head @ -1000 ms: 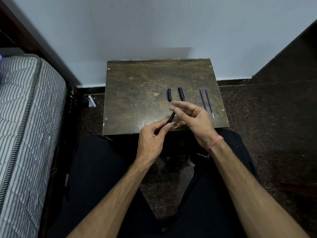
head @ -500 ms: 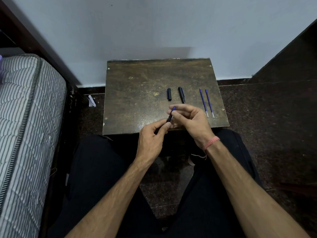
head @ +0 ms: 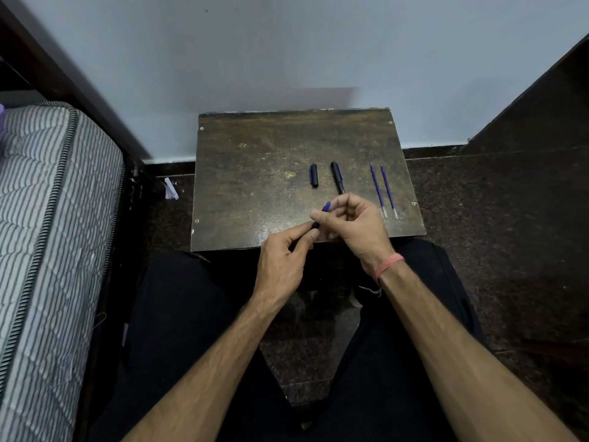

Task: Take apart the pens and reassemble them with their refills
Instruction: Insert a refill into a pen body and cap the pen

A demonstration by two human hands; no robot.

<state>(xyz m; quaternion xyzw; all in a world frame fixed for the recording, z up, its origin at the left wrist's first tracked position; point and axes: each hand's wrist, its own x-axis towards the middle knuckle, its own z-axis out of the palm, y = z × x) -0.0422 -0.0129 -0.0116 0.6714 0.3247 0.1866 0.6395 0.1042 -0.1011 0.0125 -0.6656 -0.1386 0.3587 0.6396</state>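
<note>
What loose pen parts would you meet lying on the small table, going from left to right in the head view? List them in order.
Pen cap → black pen → first blue refill → second blue refill.
</note>
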